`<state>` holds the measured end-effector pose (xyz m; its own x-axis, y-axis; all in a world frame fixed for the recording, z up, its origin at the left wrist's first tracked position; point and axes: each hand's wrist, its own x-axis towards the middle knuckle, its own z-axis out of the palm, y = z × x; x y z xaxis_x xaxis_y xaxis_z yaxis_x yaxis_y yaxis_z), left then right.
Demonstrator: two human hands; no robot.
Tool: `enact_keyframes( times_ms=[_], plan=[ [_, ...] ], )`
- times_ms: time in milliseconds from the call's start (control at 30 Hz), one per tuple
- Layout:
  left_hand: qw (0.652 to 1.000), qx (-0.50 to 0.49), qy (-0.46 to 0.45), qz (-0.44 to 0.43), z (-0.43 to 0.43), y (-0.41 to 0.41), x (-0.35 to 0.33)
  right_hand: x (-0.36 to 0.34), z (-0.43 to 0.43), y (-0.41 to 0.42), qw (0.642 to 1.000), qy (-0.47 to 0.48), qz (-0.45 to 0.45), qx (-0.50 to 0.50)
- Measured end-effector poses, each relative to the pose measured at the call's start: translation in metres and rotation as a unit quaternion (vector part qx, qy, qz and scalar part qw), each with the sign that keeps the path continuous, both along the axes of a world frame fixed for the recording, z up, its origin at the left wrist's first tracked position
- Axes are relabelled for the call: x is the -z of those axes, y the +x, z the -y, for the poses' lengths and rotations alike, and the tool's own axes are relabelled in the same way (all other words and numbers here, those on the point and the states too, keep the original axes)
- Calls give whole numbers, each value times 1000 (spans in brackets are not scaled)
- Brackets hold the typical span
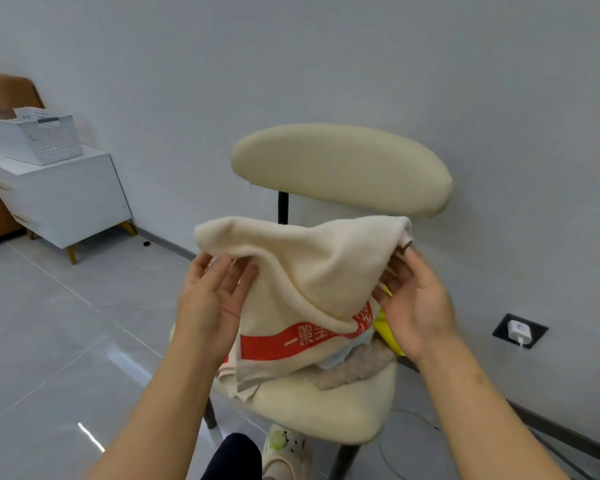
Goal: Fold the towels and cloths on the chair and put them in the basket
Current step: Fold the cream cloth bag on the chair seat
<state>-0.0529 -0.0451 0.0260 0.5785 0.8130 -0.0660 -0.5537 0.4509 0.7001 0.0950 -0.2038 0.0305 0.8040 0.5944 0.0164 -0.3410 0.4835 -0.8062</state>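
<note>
Our left hand (212,299) and right hand (416,306) grip one cream, red-banded towel (309,271) above the chair (340,164); three cloths (354,368) lie on its seat.

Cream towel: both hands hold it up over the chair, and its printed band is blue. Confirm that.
Not quite: the band is red, not blue, as the head view shows. The left hand and right hand do hold the cream towel up over the chair.
</note>
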Motion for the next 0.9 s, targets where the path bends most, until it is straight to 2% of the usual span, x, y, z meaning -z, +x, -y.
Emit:
enact_keyframes(
  times_ms=[67, 100, 167, 267, 367, 400, 433, 500, 567, 667, 700, 800, 900],
  plan=[
    [989, 2, 75, -131, 2, 3, 25, 17, -7, -2, 990, -107, 88, 1],
    [968, 19, 133, -213, 5, 4, 40, 28, -9, -4, 975, -175, 135, -9],
    [911, 90, 235, -326, 13, 2, 70, 52, -10, -8, 934, -287, 203, -54],
    [822, 201, 300, -441, 16, -1, 102, 84, -7, -9, 876, -391, 264, -103],
    [711, 162, 389, -563, 7, 4, 123, 100, -10, -9, 830, -449, 318, -89],
    [692, 143, 403, -582, 6, 7, 126, 103, -12, -9, 821, -464, 322, -85],
    [694, 141, 396, -585, 8, 10, 125, 106, -13, -9, 810, -479, 329, -78],
    [723, 147, 386, -554, 11, 13, 124, 112, -14, -8, 791, -501, 348, -45],
    [764, 156, 363, -510, 12, 14, 114, 118, -14, -5, 804, -495, 329, 19],
    [878, 150, 216, -400, 10, 13, 90, 115, -9, -9, 837, -462, 282, 81],
    [905, 146, 162, -365, 10, 12, 82, 112, -6, -13, 842, -452, 281, 89],
    [937, 139, 80, -309, 14, 11, 56, 99, 0, -28, 854, -405, 322, 60],
    [964, 139, 10, -228, 19, 9, 30, 84, 2, -40, 849, -365, 381, -5]
  ],
)
